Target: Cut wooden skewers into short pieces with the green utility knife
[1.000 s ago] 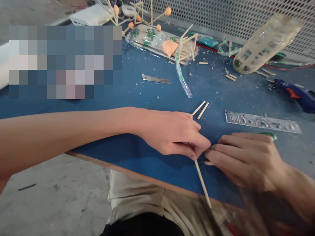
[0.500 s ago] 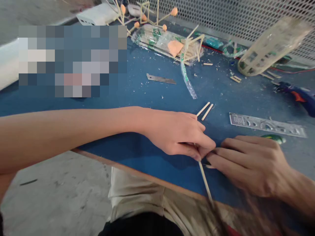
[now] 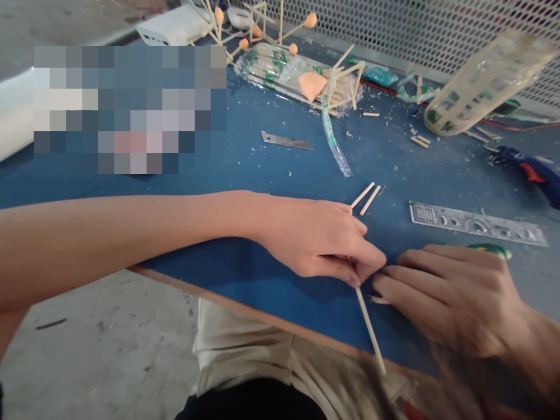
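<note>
My left hand (image 3: 321,240) reaches across the blue table (image 3: 245,175) and pinches a thin wooden stick (image 3: 370,329) against it near the front edge. The stick's free end pokes out past that edge toward me. My right hand (image 3: 455,294) lies just right of it, fingers curled and pressing on the stick where the two hands meet; something with a green end (image 3: 492,249) shows above its knuckles, and what the fingers grip is hidden. Two short cut sticks (image 3: 366,198) lie just beyond my left hand.
A clear template ruler (image 3: 476,224) lies at the right, a loose knife blade (image 3: 286,140) in the middle. At the back are a bag of sticks (image 3: 280,73), a stick-and-clay model (image 3: 258,26), a mesh basket (image 3: 485,81), a blue glue gun (image 3: 531,169) and a perforated screen.
Both hands stay pressed on the stick. My right hand has edged slightly right, away from my left hand's fingertips, and the view shifted a little.
</note>
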A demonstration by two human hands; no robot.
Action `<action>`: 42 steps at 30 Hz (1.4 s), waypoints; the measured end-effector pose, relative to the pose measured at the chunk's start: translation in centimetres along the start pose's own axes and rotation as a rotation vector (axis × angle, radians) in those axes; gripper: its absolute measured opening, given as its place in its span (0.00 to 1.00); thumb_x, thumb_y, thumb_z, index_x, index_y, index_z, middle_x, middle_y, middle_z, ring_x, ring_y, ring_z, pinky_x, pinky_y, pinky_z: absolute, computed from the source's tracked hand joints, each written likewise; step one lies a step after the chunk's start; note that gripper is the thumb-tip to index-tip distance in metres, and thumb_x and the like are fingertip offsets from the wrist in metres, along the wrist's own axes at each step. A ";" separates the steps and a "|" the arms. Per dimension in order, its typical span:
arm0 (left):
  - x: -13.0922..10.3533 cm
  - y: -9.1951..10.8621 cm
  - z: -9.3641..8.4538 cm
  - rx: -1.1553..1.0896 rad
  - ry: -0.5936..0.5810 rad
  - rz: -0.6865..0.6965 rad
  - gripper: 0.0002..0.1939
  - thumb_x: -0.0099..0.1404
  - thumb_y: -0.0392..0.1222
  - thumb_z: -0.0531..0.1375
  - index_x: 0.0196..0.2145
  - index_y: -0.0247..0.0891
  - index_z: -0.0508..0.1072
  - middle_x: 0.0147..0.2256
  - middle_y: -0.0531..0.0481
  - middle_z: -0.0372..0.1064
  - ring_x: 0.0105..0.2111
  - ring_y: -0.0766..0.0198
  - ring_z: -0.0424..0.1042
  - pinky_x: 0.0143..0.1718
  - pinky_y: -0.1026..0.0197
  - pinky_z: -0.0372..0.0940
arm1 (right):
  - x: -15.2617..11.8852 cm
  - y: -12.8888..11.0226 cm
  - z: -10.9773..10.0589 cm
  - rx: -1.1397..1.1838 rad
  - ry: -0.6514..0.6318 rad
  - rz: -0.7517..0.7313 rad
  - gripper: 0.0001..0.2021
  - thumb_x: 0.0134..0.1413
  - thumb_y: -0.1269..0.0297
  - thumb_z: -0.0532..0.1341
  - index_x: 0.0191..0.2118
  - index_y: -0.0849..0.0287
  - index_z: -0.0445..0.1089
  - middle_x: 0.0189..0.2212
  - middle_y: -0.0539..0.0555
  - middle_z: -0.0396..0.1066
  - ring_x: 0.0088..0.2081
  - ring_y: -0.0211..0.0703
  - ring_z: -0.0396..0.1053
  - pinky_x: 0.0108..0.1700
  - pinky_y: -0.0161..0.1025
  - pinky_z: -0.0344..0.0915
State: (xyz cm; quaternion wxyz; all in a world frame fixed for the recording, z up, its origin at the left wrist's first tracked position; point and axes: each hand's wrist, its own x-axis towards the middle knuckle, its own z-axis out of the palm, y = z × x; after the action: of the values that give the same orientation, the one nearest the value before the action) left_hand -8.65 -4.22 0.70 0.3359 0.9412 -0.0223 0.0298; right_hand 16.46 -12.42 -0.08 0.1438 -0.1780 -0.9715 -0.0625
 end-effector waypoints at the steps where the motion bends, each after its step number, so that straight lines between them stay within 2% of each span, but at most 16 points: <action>1: 0.0 0.0 0.0 0.005 -0.001 0.002 0.07 0.75 0.41 0.54 0.38 0.44 0.70 0.36 0.54 0.77 0.38 0.63 0.70 0.44 0.57 0.58 | 0.0 0.0 0.0 -0.002 -0.015 -0.002 0.06 0.66 0.71 0.57 0.44 0.58 0.70 0.31 0.46 0.78 0.31 0.42 0.71 0.33 0.47 0.59; 8: 0.1 -0.1 0.1 0.005 0.018 0.010 0.08 0.75 0.41 0.55 0.36 0.45 0.70 0.36 0.55 0.77 0.37 0.62 0.70 0.45 0.57 0.58 | 0.1 -0.2 -0.3 -0.005 -0.047 0.005 0.07 0.67 0.72 0.55 0.44 0.57 0.70 0.32 0.46 0.78 0.31 0.42 0.71 0.33 0.47 0.58; 14: 0.0 -0.1 0.1 0.006 0.010 0.012 0.08 0.75 0.41 0.54 0.37 0.44 0.70 0.37 0.55 0.77 0.38 0.63 0.70 0.44 0.57 0.58 | -0.1 0.0 -0.2 -0.007 -0.036 -0.011 0.06 0.67 0.70 0.56 0.45 0.57 0.69 0.31 0.46 0.78 0.28 0.42 0.69 0.33 0.48 0.58; 18: 0.0 -0.1 0.1 -0.010 0.011 0.005 0.08 0.75 0.42 0.54 0.36 0.45 0.71 0.36 0.54 0.77 0.37 0.62 0.70 0.44 0.57 0.58 | -0.1 0.0 -0.1 0.004 -0.026 -0.002 0.05 0.67 0.70 0.56 0.44 0.57 0.69 0.30 0.47 0.78 0.30 0.43 0.70 0.32 0.47 0.58; 25: 0.1 0.0 0.1 -0.050 0.017 -0.032 0.09 0.74 0.42 0.55 0.35 0.46 0.71 0.35 0.54 0.78 0.38 0.61 0.70 0.44 0.56 0.58 | 0.1 0.0 -0.1 -0.007 -0.053 0.013 0.08 0.68 0.70 0.54 0.44 0.55 0.70 0.31 0.47 0.77 0.30 0.42 0.70 0.31 0.47 0.57; 33: 0.0 0.0 0.2 -0.035 0.037 0.000 0.08 0.73 0.40 0.56 0.35 0.45 0.71 0.37 0.55 0.78 0.38 0.62 0.70 0.44 0.57 0.57 | 0.3 0.0 -0.2 -0.002 -0.034 0.001 0.08 0.67 0.71 0.54 0.43 0.56 0.71 0.31 0.47 0.78 0.29 0.41 0.70 0.33 0.46 0.59; 42: 0.1 -0.1 0.1 -0.047 0.032 -0.015 0.09 0.73 0.40 0.55 0.34 0.46 0.72 0.35 0.54 0.78 0.37 0.61 0.70 0.44 0.56 0.58 | -0.1 0.0 -0.1 -0.007 -0.034 -0.004 0.08 0.67 0.71 0.54 0.44 0.56 0.70 0.30 0.48 0.77 0.29 0.42 0.69 0.32 0.46 0.57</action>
State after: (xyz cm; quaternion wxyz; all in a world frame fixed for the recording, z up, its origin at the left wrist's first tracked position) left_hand -8.55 -4.23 0.59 0.3582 0.9326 -0.0106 0.0418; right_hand 16.53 -12.48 -0.01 0.1267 -0.1776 -0.9739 -0.0632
